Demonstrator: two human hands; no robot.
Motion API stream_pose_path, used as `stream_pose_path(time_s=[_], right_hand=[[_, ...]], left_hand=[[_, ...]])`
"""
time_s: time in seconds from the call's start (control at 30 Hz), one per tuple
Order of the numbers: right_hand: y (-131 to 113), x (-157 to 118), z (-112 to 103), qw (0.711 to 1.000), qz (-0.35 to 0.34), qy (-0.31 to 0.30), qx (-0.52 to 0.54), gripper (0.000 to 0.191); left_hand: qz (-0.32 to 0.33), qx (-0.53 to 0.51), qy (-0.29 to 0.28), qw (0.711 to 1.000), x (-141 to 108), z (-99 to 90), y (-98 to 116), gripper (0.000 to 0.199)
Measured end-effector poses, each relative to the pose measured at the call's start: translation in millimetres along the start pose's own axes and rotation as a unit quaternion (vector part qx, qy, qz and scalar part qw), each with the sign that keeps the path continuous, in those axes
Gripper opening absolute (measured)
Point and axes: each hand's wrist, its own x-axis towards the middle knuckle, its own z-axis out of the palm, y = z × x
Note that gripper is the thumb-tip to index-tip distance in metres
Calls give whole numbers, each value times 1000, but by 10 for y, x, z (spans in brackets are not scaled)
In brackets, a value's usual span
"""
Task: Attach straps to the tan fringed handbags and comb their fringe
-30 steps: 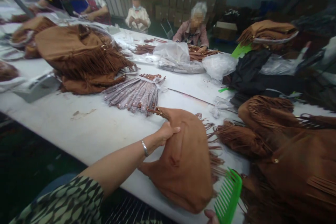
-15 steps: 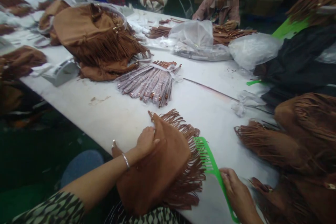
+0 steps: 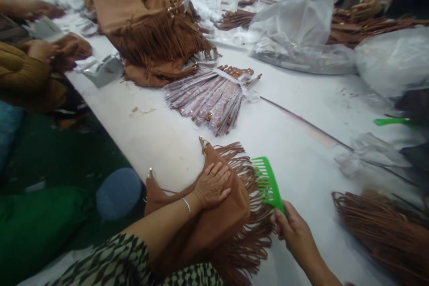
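A brown fringed bag (image 3: 231,201) lies at the table's near edge, its fringe (image 3: 259,214) spread to the right. On top of the bag rests my left hand (image 3: 213,184), flat with fingers stretched out. My right hand (image 3: 291,223) is closed around the handle end of a green wide-toothed comb (image 3: 272,183). The comb's teeth point left and are among the outer strands of the fringe.
Beyond the bag is a tied bundle of wrapped straps (image 3: 212,98) on the white table (image 3: 161,143). Stacked brown bags (image 3: 134,13), plastic bags (image 3: 291,22) and a thin rod (image 3: 308,123) lie farther off. More fringe (image 3: 378,228) is at right. Co-workers' hands (image 3: 42,51) are at left.
My left hand has moved from the bag's upper edge onto its middle and flattened. The comb and my right hand have shifted against the fringe, with the grip closer to the teeth. The view has turned.
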Motion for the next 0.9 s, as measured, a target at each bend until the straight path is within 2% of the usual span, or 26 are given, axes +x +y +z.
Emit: stream_pose_path(time_s=[0.03,0.1,0.17,0.27,0.33,0.53,0.6,0.73,0.83,0.9], right_hand=[[-127,141,54,994,-37,2,-99,36],[-415,418,251,951,-93,-20,-296,35],[-678,631,487,919,-113,-36,-376,32],[-881,806,680,905,-115,-30,-408,27],[-869,870,621,898,-102,-19,-427,26],[-602,1008,41,889,3,44,-455,29],[-570,1004,-12,887,19,53,-458,30],[-605,918,188,885,3,35,-465,39],[-628,862,401,888,-13,17,-459,47],[-620,857,483,894,-18,14,-448,54]], left_hand=[[-11,7,11,1000,-11,12,1,60],[-37,22,32,999,-23,33,6,69],[-55,34,44,997,-24,52,8,77],[-62,40,51,996,-15,75,8,79],[-61,40,56,996,-6,79,12,79],[-57,35,53,996,5,51,23,74],[-55,37,56,996,-10,40,18,74],[-42,20,94,994,18,11,14,68],[-53,12,120,991,193,-24,25,51],[-79,18,136,987,363,-35,30,50]])
